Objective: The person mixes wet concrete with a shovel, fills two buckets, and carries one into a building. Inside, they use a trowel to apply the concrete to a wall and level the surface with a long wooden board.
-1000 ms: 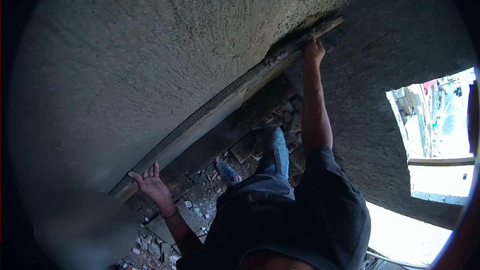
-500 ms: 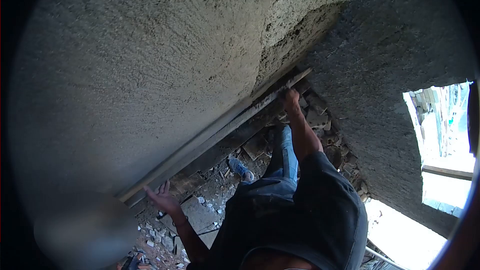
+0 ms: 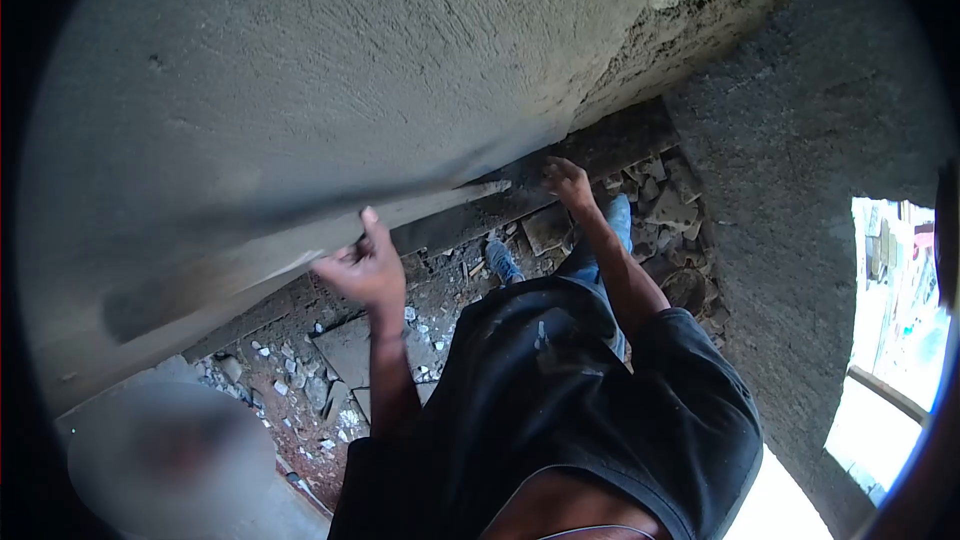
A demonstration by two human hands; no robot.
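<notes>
A long pale straight board (image 3: 440, 204) lies slantwise along the lower part of the rough plastered wall (image 3: 400, 60), casting a dark shadow above it. My left hand (image 3: 372, 270) is at its middle, thumb up across the board's face and fingers curled at its lower edge, holding it. Past the board's right end, my right hand (image 3: 568, 183) is apart from it, with fingers loosely bent and nothing visible in them. The far left end of the board is blurred against the wall.
Broken masonry (image 3: 675, 205) lies along the wall's foot on the right, and rubble (image 3: 325, 395) covers the ground at lower left. A second rough wall (image 3: 790, 140) with a bright opening (image 3: 885, 310) stands at right. A blurred patch hides the lower left corner.
My right hand has let go of the board's upper end. The board has shifted left, away from that hand. My left hand has risen from below its lower end to its middle.
</notes>
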